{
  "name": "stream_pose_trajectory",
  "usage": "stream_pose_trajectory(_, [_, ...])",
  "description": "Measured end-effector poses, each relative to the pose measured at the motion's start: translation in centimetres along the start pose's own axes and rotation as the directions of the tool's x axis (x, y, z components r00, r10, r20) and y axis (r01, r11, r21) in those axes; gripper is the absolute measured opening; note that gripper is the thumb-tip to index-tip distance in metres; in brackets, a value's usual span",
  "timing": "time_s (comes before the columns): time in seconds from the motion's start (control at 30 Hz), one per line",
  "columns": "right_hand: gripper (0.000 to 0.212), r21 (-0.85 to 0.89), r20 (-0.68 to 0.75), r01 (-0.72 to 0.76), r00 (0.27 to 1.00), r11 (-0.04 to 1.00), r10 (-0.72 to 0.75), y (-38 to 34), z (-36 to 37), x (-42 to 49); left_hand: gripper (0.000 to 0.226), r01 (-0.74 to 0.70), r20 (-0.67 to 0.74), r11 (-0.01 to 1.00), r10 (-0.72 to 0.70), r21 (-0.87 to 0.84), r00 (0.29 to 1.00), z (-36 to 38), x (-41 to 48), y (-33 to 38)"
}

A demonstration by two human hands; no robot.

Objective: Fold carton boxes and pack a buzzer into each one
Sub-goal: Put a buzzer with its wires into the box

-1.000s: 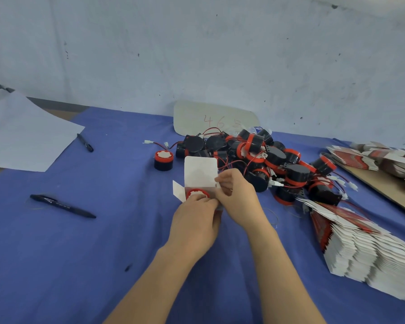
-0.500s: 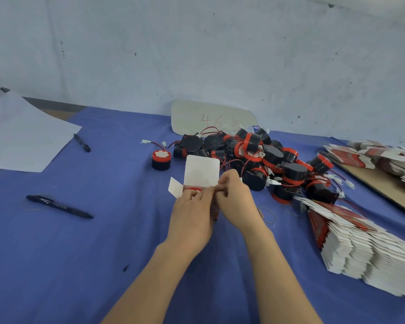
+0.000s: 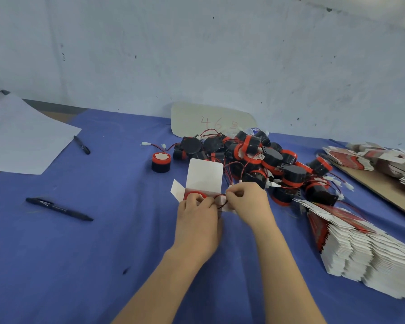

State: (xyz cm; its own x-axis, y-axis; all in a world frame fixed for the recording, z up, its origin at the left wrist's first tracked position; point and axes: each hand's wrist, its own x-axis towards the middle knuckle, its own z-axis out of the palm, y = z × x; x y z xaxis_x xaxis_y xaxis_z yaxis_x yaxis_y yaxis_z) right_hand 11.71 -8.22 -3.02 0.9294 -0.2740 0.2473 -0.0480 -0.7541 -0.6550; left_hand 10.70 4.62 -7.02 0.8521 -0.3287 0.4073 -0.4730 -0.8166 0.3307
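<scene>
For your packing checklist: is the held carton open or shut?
Open: the carton has its lid up, and a buzzer shows inside.

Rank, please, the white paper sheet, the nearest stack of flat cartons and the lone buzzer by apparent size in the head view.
Tied first: carton stack and paper sheet, which look alike and are both cropped by the frame, so unranked.
Last: lone buzzer, plainly smallest.

The left hand (image 3: 197,220) grips a small open carton box (image 3: 205,181). Its lid flap stands up beyond the fingers, and a red-topped buzzer (image 3: 192,195) sits inside. Just beside it, the right hand (image 3: 248,202) pinches the buzzer's looped wire (image 3: 221,201) at the box's edge. Beyond the right hand lies a heap of buzzers (image 3: 267,160); flat cartons (image 3: 360,249) are stacked to its right on the blue table (image 3: 80,253).
</scene>
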Motion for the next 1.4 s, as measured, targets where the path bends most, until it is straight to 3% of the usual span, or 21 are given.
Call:
stream_pose_trajectory(0.13, [0.018,-0.061,0.074,0.077,0.995,0.995,-0.072,-0.2,0.1,0.0,0.032,-0.022,0.021,1.000,0.021,0.009,1.000,-0.1,0.0,-0.2])
stream_pose_trajectory(0.37, [0.012,0.053,-0.021,0.126,0.992,0.991,-0.125,-0.7,2.7,-0.3,0.032,-0.009,-0.002,1.000,0.009,-0.021,1.000,-0.7,-0.1,-0.2])
stream_pose_trajectory(0.67, [0.008,0.065,-0.108,0.120,0.988,0.991,-0.112,-0.7,3.5,-0.4,0.060,-0.015,0.003,0.998,0.015,0.058,1.000,-0.5,0.6,-0.3])
stream_pose_trajectory(0.87, [0.023,0.092,0.054,0.050,0.997,0.995,-0.055,-0.3,0.8,-0.1,0.034,-0.006,-0.005,0.999,0.006,0.049,1.000,-0.5,0.8,-0.2])
stream_pose_trajectory(1.17, [0.017,-0.038,0.027,0.096,0.995,0.995,-0.095,-1.7,1.6,-1.0,0.038,0.031,-0.023,1.000,-0.031,0.002,0.999,-0.1,0.7,-0.3])
stream_pose_trajectory(1.4, [0.016,0.015,0.046,0.094,0.994,0.995,-0.095,-0.5,1.0,-0.5,0.031,-0.007,-0.017,1.000,0.007,0.002,1.000,-0.1,0.4,-0.4])
